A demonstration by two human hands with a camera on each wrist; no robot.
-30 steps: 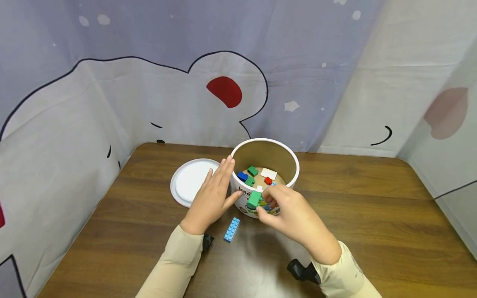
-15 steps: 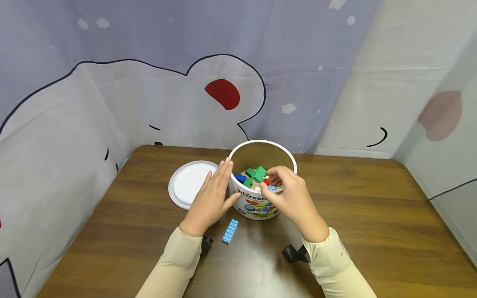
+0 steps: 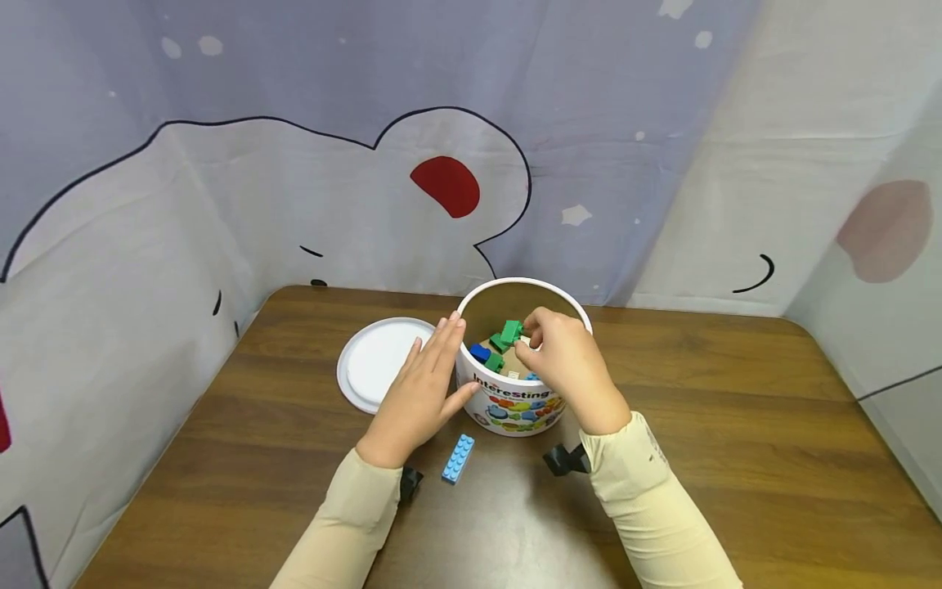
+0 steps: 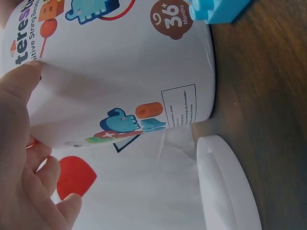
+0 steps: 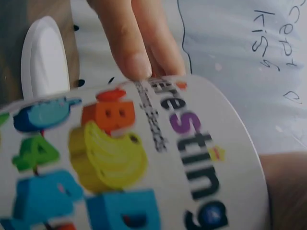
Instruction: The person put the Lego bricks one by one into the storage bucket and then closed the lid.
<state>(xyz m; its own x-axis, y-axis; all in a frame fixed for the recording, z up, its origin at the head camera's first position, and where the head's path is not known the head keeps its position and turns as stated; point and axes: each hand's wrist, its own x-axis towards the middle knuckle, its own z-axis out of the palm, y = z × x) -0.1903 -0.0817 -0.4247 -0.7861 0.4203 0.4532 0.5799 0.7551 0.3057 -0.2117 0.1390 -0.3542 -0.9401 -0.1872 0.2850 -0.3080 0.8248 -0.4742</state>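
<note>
My right hand reaches over the rim into the white round bucket, its thumb and fingertips pinching a green toy brick. Straight-fingered, my left hand rests against the bucket's left side. In the left wrist view that hand's thumb lies on the printed wall. Several bricks lie on the bucket's floor, among them a blue one and a green one. A light blue studded brick lies on the table in front. The bucket hides most of my right hand in the right wrist view.
A white round lid lies on the brown wooden table, left of the bucket. Printed cloth hangs behind the table's back edge. Black wrist gear sits under the right sleeve.
My right hand has carried the green brick from in front of the bucket up over the rim and down inside. The left hand stays at the bucket's side.
</note>
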